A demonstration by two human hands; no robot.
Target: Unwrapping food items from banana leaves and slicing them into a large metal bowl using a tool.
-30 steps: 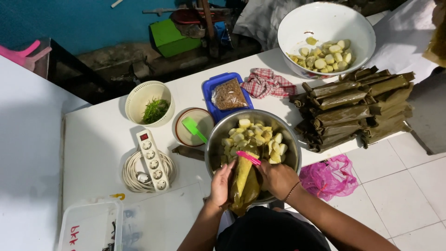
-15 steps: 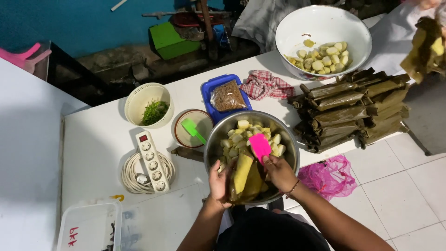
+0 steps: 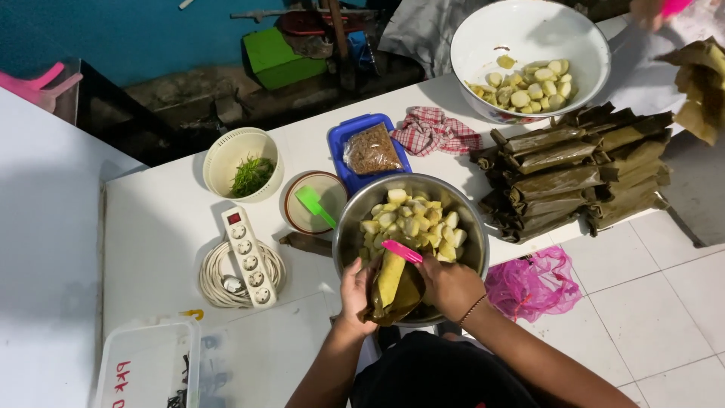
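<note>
The left hand (image 3: pixel 355 291) is cupping a folded banana leaf (image 3: pixel 393 291) over the steel bowl (image 3: pixel 355 227), while the right hand (image 3: pixel 451 285) is pinching a pink spoon (image 3: pixel 402 251) above it. The leaf looks soft, light and easily torn, best supported underneath. Two large bowls of pale chunks, one stack of wrapped parcels (image 3: pixel 574 170).

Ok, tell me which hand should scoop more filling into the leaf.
Probably the right hand: it grips the pink spoon over the steel bowl of pale chunks, while the left hand cradles the folded leaf.
</note>
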